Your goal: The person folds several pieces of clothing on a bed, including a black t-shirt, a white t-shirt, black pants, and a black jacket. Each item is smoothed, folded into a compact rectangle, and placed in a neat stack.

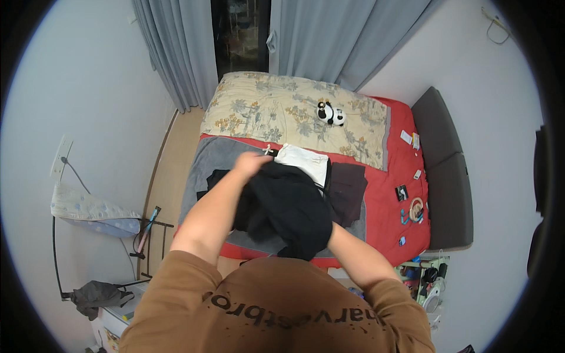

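Note:
My left hand (254,163) grips the upper left edge of a black cloth garment (291,198), which is held up over the near side of the bed. My right forearm reaches into the garment's right side, and the cloth hides my right hand. Just beyond the garment lie white folded shorts or trousers (304,159) with a drawstring at their left end. To the right, a dark purple-brown folded garment (348,189) rests flat. Another black garment (216,181) shows under my left forearm. A grey blanket (212,150) is spread beneath these clothes.
A floral quilt (256,106) with a panda plush toy (331,114) covers the bed's far side. Small items, including a black packet (401,193), lie on the red sheet (379,212) beside the grey headboard (446,176). A floor pump (148,231) stands at left.

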The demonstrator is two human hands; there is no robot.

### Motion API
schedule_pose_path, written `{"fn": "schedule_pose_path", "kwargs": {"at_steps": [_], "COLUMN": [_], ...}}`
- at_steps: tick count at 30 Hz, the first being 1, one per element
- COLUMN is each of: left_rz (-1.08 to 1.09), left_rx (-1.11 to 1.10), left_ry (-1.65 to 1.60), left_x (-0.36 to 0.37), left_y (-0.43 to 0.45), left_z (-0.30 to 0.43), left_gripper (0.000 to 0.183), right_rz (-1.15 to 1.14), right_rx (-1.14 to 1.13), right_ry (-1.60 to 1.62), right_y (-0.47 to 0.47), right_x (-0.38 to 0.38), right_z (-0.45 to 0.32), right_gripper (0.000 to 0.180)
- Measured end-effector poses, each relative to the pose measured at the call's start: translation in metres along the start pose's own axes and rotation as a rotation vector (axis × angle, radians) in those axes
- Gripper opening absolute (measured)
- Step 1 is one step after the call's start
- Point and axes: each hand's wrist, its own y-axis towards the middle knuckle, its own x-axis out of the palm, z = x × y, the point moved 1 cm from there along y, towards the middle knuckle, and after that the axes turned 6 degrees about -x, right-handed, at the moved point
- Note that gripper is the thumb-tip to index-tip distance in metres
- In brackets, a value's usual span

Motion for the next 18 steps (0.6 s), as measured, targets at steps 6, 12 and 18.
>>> {"fn": "schedule_pose_path", "kwargs": {"at_steps": [6,12,18], "left_rz": [-0.121,-0.101,-0.34], "left_rx": [-0.295,0.078,0.309], "left_ry": [-1.114,-1.138,-0.781], "left_x": [-0.101,-0.15,-0.052], "left_y": [-0.048,-0.113,-0.157], "left_z": [-0.088,0.028,0.113], "left_gripper": [0.047,0.036,0.03], "right_rz": [0.503,1.175,0.789], "right_rx": [0.081,-0.059,0.16], "right_ry": [0.116,0.007,-1.267], "right_y": [-0.216,-0.424,-0.332], "right_x": [-0.254,-0.454,-0.366], "right_z": [0.036,0.079,0.121], "right_gripper": [0.036,0.034,0.026]}}
